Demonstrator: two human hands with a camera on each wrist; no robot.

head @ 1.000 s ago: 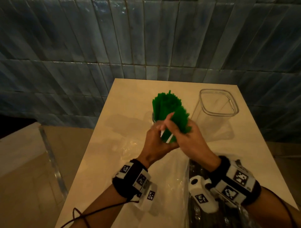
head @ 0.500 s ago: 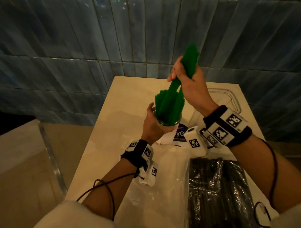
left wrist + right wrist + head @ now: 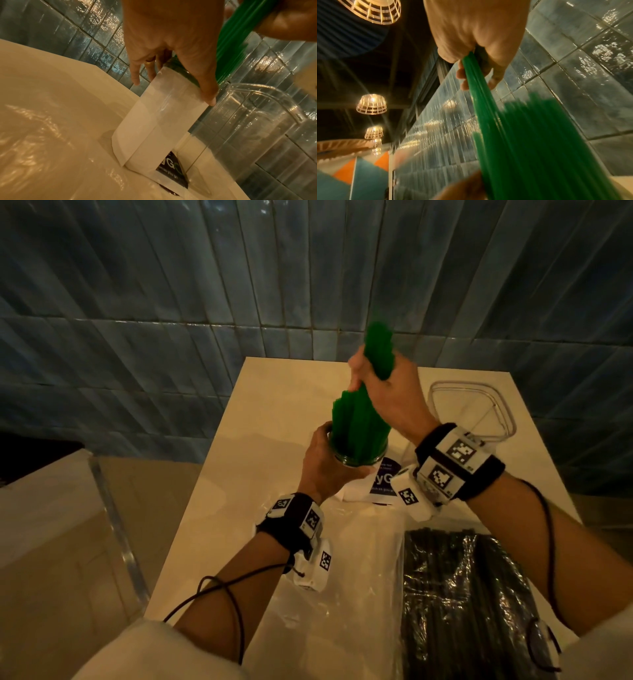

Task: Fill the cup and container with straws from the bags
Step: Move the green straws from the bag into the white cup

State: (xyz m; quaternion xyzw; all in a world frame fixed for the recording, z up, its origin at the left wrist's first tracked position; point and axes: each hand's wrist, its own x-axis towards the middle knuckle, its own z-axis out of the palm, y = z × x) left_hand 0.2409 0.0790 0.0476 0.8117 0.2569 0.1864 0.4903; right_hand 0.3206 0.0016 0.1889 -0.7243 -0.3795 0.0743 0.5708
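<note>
Against a blue tiled wall, cream table. Cup mid-table, left hand fingers wrapped round its rim. Right hand fingers clenched on green straws above it. Clear container at far right corner; black straws bag cut off at near edge. Cup's white sleeve shows only in left wrist view; ceiling lamps only right wrist.

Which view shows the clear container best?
The left wrist view: the clear container stands beside the cup, walls and rim visible, apparently empty. The head view shows its rim, partly hidden by the right hand. The right wrist view misses it.
</note>
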